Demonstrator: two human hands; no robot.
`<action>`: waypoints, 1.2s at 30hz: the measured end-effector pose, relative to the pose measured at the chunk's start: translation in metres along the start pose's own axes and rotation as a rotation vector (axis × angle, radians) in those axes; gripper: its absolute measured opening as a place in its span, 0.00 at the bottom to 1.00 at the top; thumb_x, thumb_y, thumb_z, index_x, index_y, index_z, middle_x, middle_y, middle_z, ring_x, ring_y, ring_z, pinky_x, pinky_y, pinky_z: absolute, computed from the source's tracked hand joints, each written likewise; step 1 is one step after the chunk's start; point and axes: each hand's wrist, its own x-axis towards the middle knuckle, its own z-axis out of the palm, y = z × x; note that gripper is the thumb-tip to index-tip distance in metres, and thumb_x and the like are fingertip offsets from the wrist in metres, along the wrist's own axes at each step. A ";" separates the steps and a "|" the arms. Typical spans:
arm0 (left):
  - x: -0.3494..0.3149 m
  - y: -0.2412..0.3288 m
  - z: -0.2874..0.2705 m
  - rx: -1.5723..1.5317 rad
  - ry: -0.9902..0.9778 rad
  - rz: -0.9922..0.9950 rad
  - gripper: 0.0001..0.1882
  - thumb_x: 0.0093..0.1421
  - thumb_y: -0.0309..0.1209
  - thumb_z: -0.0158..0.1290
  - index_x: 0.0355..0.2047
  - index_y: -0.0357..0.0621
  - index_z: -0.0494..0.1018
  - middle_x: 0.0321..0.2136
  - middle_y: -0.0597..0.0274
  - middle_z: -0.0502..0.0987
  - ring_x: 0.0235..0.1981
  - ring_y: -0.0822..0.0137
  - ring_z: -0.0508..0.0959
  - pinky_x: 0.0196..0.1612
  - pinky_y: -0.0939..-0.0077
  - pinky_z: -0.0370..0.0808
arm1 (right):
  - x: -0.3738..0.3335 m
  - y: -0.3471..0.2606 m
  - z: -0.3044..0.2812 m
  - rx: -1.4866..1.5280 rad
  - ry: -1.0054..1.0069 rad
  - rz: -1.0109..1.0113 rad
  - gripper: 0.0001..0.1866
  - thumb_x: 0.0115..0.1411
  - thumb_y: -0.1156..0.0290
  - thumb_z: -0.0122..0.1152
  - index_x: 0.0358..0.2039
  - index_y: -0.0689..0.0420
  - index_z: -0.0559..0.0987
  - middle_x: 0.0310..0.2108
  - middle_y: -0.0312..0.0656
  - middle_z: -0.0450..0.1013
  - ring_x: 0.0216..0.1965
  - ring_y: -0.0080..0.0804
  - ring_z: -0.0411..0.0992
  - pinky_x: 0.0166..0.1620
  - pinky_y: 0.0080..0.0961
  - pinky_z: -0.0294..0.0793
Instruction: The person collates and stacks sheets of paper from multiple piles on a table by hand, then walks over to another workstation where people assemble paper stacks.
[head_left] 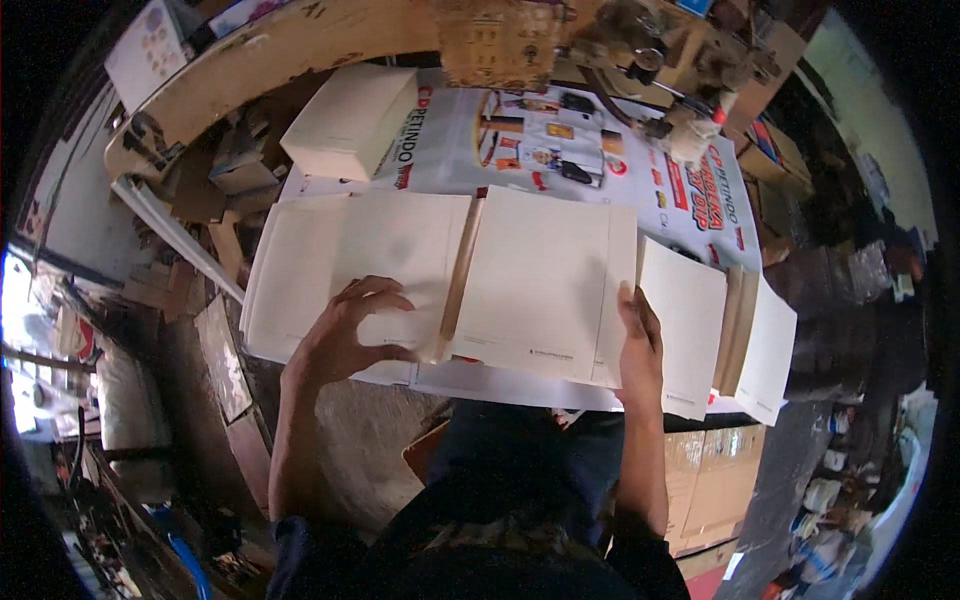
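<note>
A wide white cover sheet lies in front of me, a brown spine-like strip running between its two panels. My right hand grips its right edge, thumb on top and fingers underneath. My left hand is over the left panel, thumb and fingers spread apart with nothing between them. Beneath that panel, the edges of more white sheets show at the left. Another white cover sheet with a brown strip lies to the right, partly behind my right hand.
A thick white paper stack stands at the far left of the table, which has a printed banner over it. A wooden block and cluttered tools line the back. Cardboard boxes sit below the right front edge.
</note>
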 end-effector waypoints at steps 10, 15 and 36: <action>-0.035 -0.025 0.007 -0.655 0.411 -0.368 0.15 0.53 0.33 0.65 0.30 0.30 0.79 0.23 0.56 0.80 0.22 0.70 0.80 0.26 0.78 0.79 | -0.003 -0.004 0.005 0.015 -0.225 -0.131 0.25 0.52 0.78 0.68 0.51 0.63 0.71 0.44 0.44 0.74 0.43 0.30 0.73 0.47 0.27 0.75; -0.046 -0.040 0.021 -1.011 0.675 -0.303 0.16 0.60 0.37 0.59 0.28 0.32 0.78 0.26 0.55 0.79 0.23 0.70 0.79 0.23 0.75 0.79 | -0.018 -0.037 0.013 0.314 0.001 0.096 0.29 0.58 0.73 0.60 0.59 0.64 0.65 0.48 0.49 0.72 0.47 0.34 0.73 0.50 0.28 0.74; -0.090 -0.199 -0.072 -0.059 0.743 -0.460 0.15 0.58 0.32 0.59 0.42 0.35 0.76 0.28 0.56 0.81 0.27 0.74 0.77 0.30 0.77 0.74 | -0.073 -0.029 0.162 0.186 -1.084 0.153 0.28 0.63 0.65 0.58 0.59 0.58 0.61 0.52 0.53 0.69 0.52 0.34 0.71 0.54 0.30 0.73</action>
